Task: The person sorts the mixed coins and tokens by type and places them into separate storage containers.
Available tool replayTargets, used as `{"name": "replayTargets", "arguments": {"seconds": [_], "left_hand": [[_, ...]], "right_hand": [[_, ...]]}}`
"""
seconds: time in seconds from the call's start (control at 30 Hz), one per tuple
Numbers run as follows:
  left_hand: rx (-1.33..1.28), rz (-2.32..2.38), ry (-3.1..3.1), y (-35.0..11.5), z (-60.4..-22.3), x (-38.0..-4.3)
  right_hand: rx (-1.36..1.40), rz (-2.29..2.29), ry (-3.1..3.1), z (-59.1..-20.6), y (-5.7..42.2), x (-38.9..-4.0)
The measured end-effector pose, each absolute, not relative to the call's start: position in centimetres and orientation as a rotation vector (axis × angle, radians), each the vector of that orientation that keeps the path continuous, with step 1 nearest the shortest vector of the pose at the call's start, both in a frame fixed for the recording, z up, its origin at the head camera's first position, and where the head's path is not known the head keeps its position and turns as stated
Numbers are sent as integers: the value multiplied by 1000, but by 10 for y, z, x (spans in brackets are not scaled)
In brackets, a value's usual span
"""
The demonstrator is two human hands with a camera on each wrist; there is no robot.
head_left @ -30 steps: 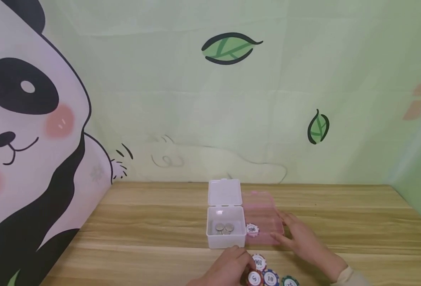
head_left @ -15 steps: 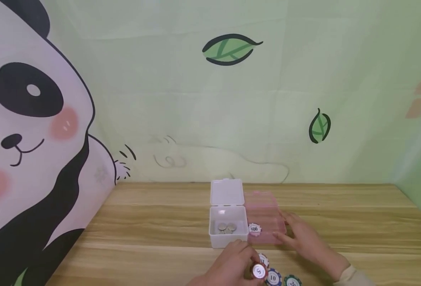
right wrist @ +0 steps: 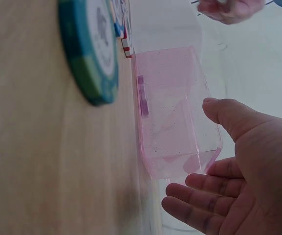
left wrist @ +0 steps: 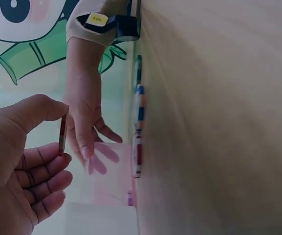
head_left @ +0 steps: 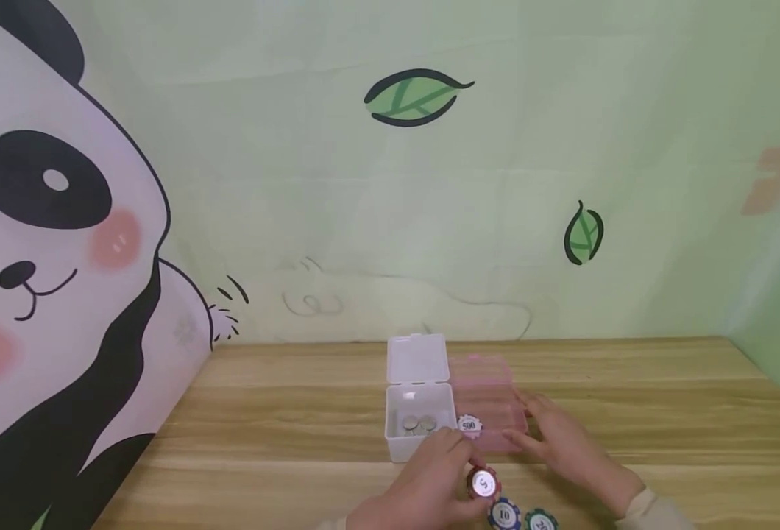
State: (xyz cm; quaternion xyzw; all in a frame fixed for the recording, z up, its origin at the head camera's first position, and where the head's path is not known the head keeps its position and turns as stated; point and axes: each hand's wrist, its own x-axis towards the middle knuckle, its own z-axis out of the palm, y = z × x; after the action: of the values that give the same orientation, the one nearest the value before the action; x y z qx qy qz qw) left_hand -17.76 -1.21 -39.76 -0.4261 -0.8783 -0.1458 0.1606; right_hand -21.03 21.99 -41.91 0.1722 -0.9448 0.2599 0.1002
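My left hand pinches a red poker chip marked 5 between thumb and index finger. In the left wrist view the chip is edge-on, lifted off the table. My right hand is at the right side of an open, see-through pink box, fingers behind it and thumb near its front. A white chip marked 500 lies inside that box. On the table lie a blue chip marked 10 and a green chip. A red-and-white chip shows in the left wrist view.
An open white box stands against the pink box's left side, its lid tipped back. Several silver round discs lie in it. Behind the wooden table hangs a green cloth backdrop with a panda and leaves.
My left hand has taken the red chip from the table and raised it toward the boxes, over the white 100 chip. My right hand stays at the pink box.
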Motion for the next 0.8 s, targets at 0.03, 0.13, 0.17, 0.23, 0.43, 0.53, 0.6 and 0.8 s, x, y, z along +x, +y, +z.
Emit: {"name": "replayTargets", "arguments": {"seconds": [0.03,0.13,0.17,0.23,0.43,0.53,0.6,0.8], "left_hand": [[-1209,-417,-2509,-12,-396,-179],[-1189,-402,-2505,-9,-390,-184],[-1183,-393,-2500,-8,-388,-186],[-1174,-404,-2506,-6,-385,-191],[-1118,-404,-2551,-2,-383,-206],[-1088,-381,-2554,1,-384,-213],[-1069,-372,-2553,3,-384,-217],[-1028,-350,-2595,8,-381,-231]], "right_hand": [[515,765,-2792,-419,220,-211],[524,765,-2786,-420,220,-212],[528,766,-2783,-420,220,-212],[529,770,-2782,-420,220,-212],[523,807,-2809,-418,219,-211],[523,807,-2804,-418,219,-210],[524,802,-2798,-418,219,-210],[516,786,-2795,-420,220,-212]]}}
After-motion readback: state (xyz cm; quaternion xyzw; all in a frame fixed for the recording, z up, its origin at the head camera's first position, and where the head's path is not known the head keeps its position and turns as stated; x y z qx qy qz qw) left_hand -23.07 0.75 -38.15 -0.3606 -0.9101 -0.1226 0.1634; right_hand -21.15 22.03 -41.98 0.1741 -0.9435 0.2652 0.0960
